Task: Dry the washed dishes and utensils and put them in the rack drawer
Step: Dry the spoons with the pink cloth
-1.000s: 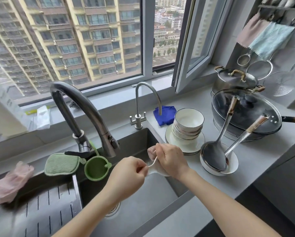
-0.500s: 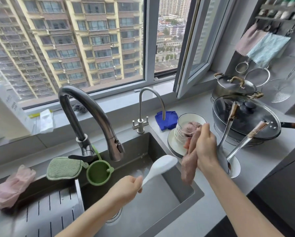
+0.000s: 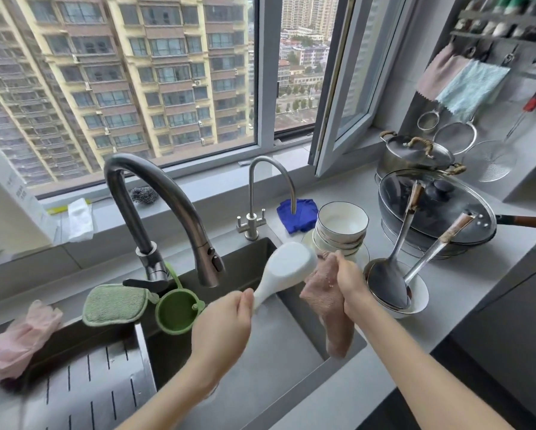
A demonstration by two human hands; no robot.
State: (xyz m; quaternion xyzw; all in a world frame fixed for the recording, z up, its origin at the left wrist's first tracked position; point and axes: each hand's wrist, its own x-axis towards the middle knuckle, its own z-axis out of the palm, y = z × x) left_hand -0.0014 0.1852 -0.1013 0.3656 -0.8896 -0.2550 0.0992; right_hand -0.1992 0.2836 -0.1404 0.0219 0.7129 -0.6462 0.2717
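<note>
I am at the drying step. My left hand [image 3: 220,324] is over the dark metal sink [image 3: 279,361]. Its fingers [image 3: 245,301] curl tight round the handle of the white plastic rice spoon [image 3: 287,268]. Just right of the scoop, my right hand [image 3: 350,283] bunches the dusty pink cloth [image 3: 328,305]. I think they touch, but it is hard to see. Next I should wrap the cloth round the scoop and rub. The stacked white bowls [image 3: 341,228] and long metal ladles [image 3: 384,280] sit on the grey worktop [image 3: 462,274].
</note>
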